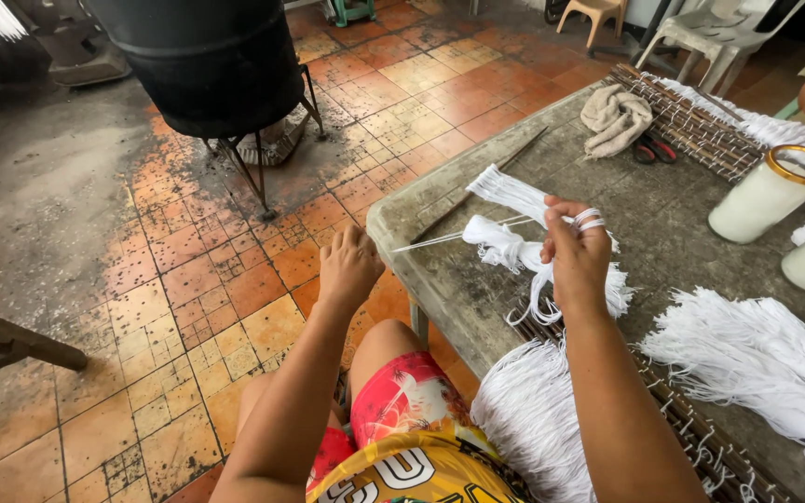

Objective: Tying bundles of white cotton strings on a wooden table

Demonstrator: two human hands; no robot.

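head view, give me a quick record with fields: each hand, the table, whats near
left hand: fingers closed, pulling thin white strands taut off the table edge
right hand: grips a white string bundle, string looped round its fingers
table: worn grey top
on table: loose white string heaps, two white cylinders, beige cloth
floor: orange tiles, black drum on a stand

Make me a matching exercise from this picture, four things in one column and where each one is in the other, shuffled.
1. beige crumpled cloth
2. white candle jar with gold rim
3. black metal drum
4. bundle of white strings

A. on a stand on the tiled floor
B. held in the right hand
C. far side of the grey table, by a wooden rack
D. right part of the table

Pairs: 1-C, 2-D, 3-A, 4-B
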